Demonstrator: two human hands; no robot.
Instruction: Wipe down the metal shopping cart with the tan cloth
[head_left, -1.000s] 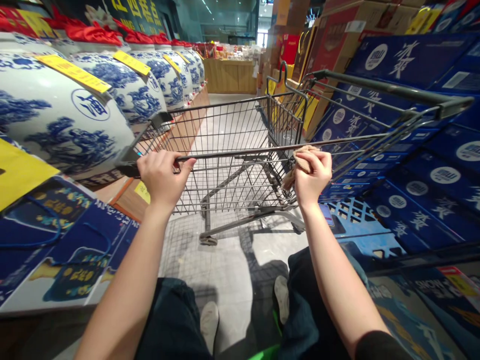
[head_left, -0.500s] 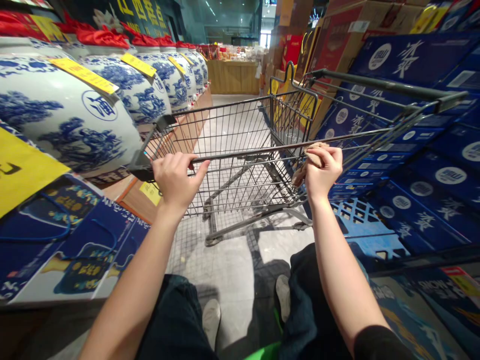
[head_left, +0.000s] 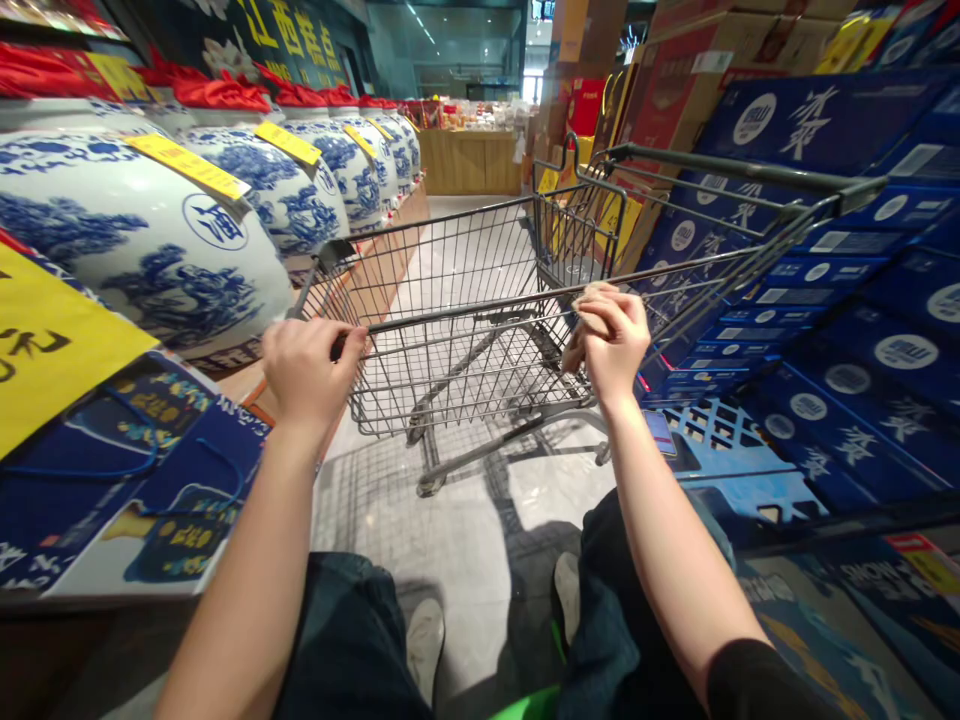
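A grey wire shopping cart (head_left: 457, 368) stands sideways in front of me, its basket holding nothing I can make out. My left hand (head_left: 309, 372) is closed over the cart's near top rail by its left corner, thumb toward the basket. Farther right, my right hand (head_left: 616, 335) grips a crumpled brownish cloth (head_left: 574, 348) pressed against the same rail. Part of the cloth is hidden behind the fingers. The cart's handle (head_left: 739, 168) lies at the right, beyond my right hand.
Large blue-and-white jars (head_left: 127, 220) with red cloth tops line the left side. Blue cartons (head_left: 825, 380) are stacked at the right, with a blue plastic crate (head_left: 739, 465) and a phone (head_left: 660, 432) beside them. A green seat edge (head_left: 525, 703) shows between my legs.
My left hand has slid left along the rail to the cart's corner. My right hand has moved a little left with the cloth. The phone has come into view from behind my right arm.
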